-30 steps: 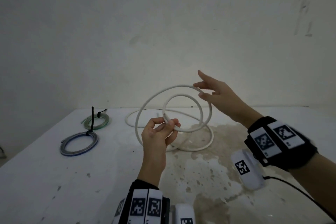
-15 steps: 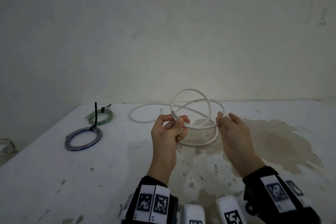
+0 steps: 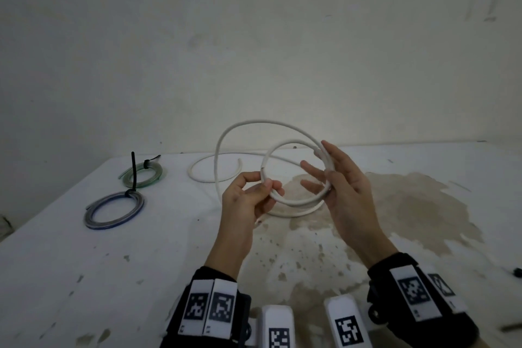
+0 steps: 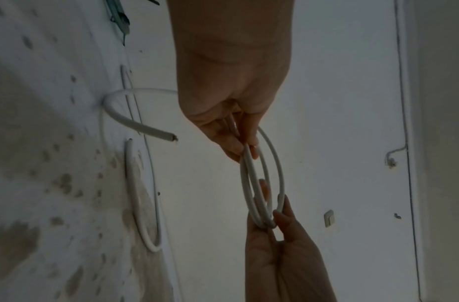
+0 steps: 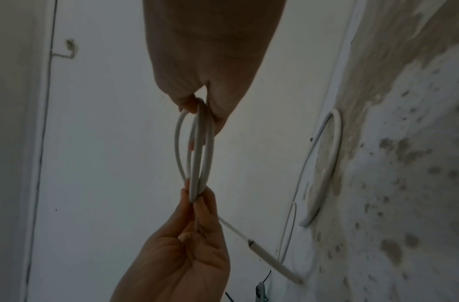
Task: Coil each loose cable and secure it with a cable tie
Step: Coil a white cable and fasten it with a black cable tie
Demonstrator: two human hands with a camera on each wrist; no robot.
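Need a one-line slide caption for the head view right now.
Left hand and right hand hold a white round cable's loops above the stained white table.

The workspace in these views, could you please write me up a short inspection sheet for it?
Surface: white table, large brownish stain on its right half.
Job's things: white cable half coiled, held above the table; green coil and blue coil lie at left, each with a black tie.
Clutter: small dark object at the right edge, too small to identify.
Hands: left hand pinches the near side of the loops; right hand grips the far side.
Cables: another white cable lies loose on the table behind.
Surroundings: bare pale wall; a wall switch shows in the left wrist view.
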